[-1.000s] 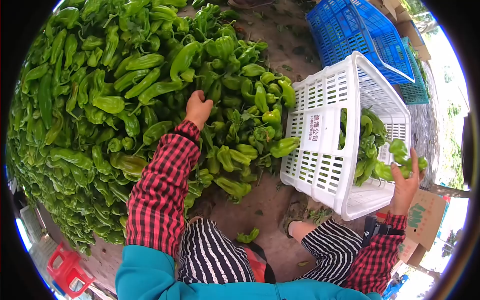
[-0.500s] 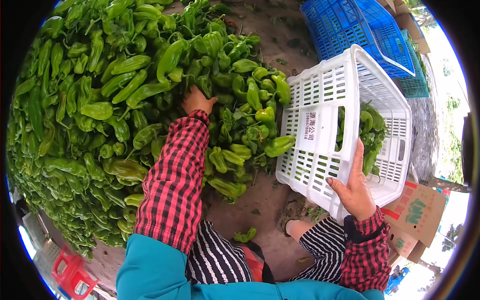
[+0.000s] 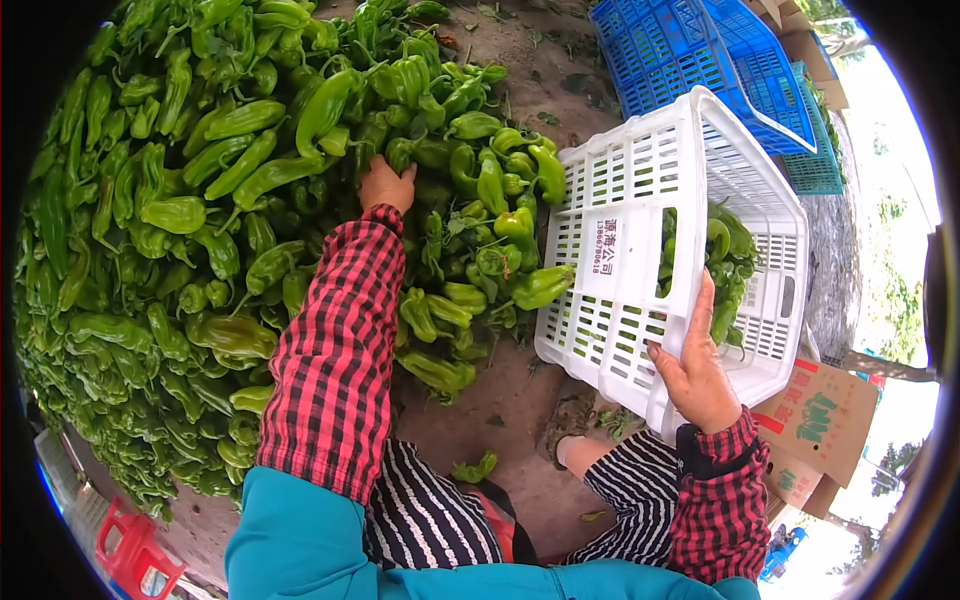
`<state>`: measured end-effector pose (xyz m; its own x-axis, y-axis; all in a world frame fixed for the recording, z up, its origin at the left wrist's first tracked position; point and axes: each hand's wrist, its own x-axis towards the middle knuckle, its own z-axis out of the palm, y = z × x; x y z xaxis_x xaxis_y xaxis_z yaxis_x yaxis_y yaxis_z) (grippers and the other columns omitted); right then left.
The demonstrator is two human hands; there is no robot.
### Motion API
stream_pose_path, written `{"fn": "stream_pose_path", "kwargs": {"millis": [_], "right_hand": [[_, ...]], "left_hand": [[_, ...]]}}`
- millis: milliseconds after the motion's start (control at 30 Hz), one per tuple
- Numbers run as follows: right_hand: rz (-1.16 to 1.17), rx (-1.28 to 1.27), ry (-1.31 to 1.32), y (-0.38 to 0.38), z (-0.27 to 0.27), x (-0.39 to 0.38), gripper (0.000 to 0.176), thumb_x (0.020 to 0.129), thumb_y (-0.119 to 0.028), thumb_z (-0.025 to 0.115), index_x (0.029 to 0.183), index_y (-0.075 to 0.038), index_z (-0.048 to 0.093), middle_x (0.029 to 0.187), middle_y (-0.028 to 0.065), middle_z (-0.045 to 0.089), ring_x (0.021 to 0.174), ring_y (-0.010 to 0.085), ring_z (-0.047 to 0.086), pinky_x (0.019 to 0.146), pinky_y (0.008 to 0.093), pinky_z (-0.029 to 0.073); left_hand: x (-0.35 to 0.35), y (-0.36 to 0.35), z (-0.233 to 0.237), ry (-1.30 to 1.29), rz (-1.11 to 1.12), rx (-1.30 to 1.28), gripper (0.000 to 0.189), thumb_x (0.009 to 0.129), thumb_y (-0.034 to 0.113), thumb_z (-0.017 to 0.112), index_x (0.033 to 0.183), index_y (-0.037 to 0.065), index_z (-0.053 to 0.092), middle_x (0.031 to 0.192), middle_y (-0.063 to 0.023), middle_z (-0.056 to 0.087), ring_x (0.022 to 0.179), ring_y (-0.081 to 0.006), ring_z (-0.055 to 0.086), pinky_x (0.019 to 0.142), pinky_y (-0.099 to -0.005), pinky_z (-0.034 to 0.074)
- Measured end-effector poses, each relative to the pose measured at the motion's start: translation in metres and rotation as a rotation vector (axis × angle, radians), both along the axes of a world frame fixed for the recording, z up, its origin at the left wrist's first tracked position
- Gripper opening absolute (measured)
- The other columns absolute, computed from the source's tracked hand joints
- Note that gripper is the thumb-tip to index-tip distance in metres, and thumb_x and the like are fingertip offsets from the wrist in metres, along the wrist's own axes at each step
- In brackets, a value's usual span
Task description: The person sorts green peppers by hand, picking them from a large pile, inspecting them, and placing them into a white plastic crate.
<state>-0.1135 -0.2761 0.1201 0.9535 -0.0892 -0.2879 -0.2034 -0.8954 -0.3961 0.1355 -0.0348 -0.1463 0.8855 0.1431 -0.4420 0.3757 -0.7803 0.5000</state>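
My left hand (image 3: 387, 187) reaches into the edge of a big heap of green peppers (image 3: 215, 215). Its thumb and forefinger are around a green pepper (image 3: 400, 152); the other fingertips are hidden among the peppers. On the right, a white plastic crate (image 3: 625, 180) lies tipped on its side, its mouth facing right. My right hand (image 3: 702, 385) grips the crate's near rim, thumb on the outer wall and the fingers inside, mostly out of sight. Within the crate sits a small pile of green peppers (image 3: 728, 262).
Behind the white crate stand blue crates (image 3: 665, 55) and a teal crate (image 3: 815, 165). Cardboard boxes (image 3: 815, 420) are at the right. One loose pepper (image 3: 474, 467) lies on the bare ground by my legs. A red plastic stool (image 3: 135, 550) is at the lower left.
The view has shifted slightly, so everything sits a little further left. My left thumb has drawn in toward the pepper. My right hand keeps its hold on the crate.
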Motion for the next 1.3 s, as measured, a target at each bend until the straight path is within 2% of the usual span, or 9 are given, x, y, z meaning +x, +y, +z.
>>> {"fn": "stream_pose_path", "kwargs": {"millis": [300, 500, 767, 833, 867, 967, 1067, 1133, 1300], "right_hand": [[-0.066, 0.065, 0.003, 0.002, -0.001, 0.0, 0.091, 0.077, 0.005, 0.05, 0.137, -0.001, -0.019, 0.141, 0.0318, 0.015, 0.128, 0.0388, 0.03, 0.103, 0.0335, 0.028], [0.001, -0.073, -0.039, -0.001, -0.004, -0.002, 0.091, 0.077, 0.005, 0.05, 0.137, -0.001, -0.018, 0.141, 0.0319, 0.017, 0.129, 0.0385, 0.029, 0.103, 0.0337, 0.028], [-0.211, 0.219, 0.057, 0.003, 0.007, 0.001, 0.089, 0.077, -0.004, 0.059, 0.141, -0.001, -0.002, 0.141, 0.0273, 0.021, 0.126, 0.039, 0.033, 0.103, 0.0365, 0.027], [0.0, -0.418, -0.198, 0.002, 0.009, 0.001, 0.078, 0.076, -0.009, 0.064, 0.139, -0.001, 0.019, 0.134, 0.0243, 0.034, 0.122, 0.0369, 0.038, 0.101, 0.0384, 0.03], [-0.104, -0.336, -0.368, 0.011, 0.013, 0.004, 0.06, 0.076, -0.012, 0.066, 0.129, 0.0, 0.038, 0.128, 0.0209, 0.042, 0.119, 0.0334, 0.041, 0.1, 0.0388, 0.031], [-0.129, -0.038, -0.411, 0.043, 0.033, 0.01, 0.053, 0.077, -0.012, 0.065, 0.124, 0.0, 0.043, 0.125, 0.0168, 0.046, 0.114, 0.0281, 0.045, 0.095, 0.0353, 0.036], [-0.182, 0.457, -0.261, 0.082, 0.023, 0.0, 0.045, 0.079, -0.012, 0.066, 0.12, -0.004, 0.048, 0.123, 0.0101, 0.049, 0.109, 0.0193, 0.048, 0.085, 0.0299, 0.039], [-0.234, 0.672, -0.058, 0.099, 0.01, -0.009, 0.053, 0.078, -0.023, 0.069, 0.122, -0.003, 0.047, 0.125, 0.0112, 0.048, 0.113, 0.0196, 0.046, 0.086, 0.0314, 0.041], [-0.245, 0.803, 0.152, 0.118, -0.007, -0.009, 0.075, 0.076, -0.029, 0.072, 0.134, -0.006, 0.031, 0.133, 0.0125, 0.038, 0.119, 0.0226, 0.041, 0.093, 0.0356, 0.039]], "left_hand": [[-0.01, -0.004, -0.003, 0.011, -0.122, 0.105, 0.043, 0.077, 0.011, 0.064, 0.115, 0.002, 0.046, 0.099, -0.0209, 0.062, 0.095, -0.0326, 0.06, 0.082, -0.0409, 0.05], [-0.015, 0.018, -0.004, -0.039, -0.071, -0.123, 0.049, 0.072, 0.023, 0.064, 0.114, 0.002, 0.05, 0.1, -0.0193, 0.062, 0.092, -0.0337, 0.06, 0.08, -0.0401, 0.048], [-0.093, 0.052, 0.067, 0.333, 0.295, -1.668, 0.025, 0.08, 0.005, 0.055, 0.105, 0.009, 0.055, 0.101, -0.0044, 0.059, 0.09, -0.0173, 0.06, 0.07, -0.0353, 0.053], [-0.119, 0.057, 0.073, 0.412, 0.353, -1.839, 0.03, 0.079, 0.003, 0.054, 0.108, 0.01, 0.055, 0.107, -0.006, 0.058, 0.095, -0.0207, 0.059, 0.077, -0.0412, 0.052], [-0.129, 0.058, 0.075, 0.408, 0.354, -1.841, 0.03, 0.079, 0.003, 0.054, 0.108, 0.01, 0.055, 0.107, -0.006, 0.058, 0.095, -0.0207, 0.059, 0.077, -0.0412, 0.052], [-0.152, 0.053, 0.094, 0.695, 0.344, -2.08, 0.051, 0.071, 0.024, 0.054, 0.116, -0.002, 0.052, 0.105, -0.0193, 0.058, 0.089, -0.035, 0.056, 0.075, -0.0458, 0.043], [-0.168, 0.043, 0.111, 0.738, 0.224, -2.127, 0.048, 0.072, 0.028, 0.049, 0.112, 0.002, 0.055, 0.097, -0.0197, 0.059, 0.077, -0.0323, 0.053, 0.066, -0.0411, 0.039], [-0.175, 0.035, 0.116, 0.906, -0.069, -2.567, 0.056, 0.069, 0.028, 0.051, 0.118, -0.001, 0.05, 0.097, -0.0221, 0.059, 0.082, -0.0346, 0.056, 0.076, -0.0446, 0.045], [-0.202, 0.027, 0.139, 1.11, 0.151, -2.661, 0.057, 0.072, 0.03, 0.047, 0.118, -0.004, 0.049, 0.088, -0.027, 0.057, 0.077, -0.0348, 0.054, 0.068, -0.0414, 0.046]]}}
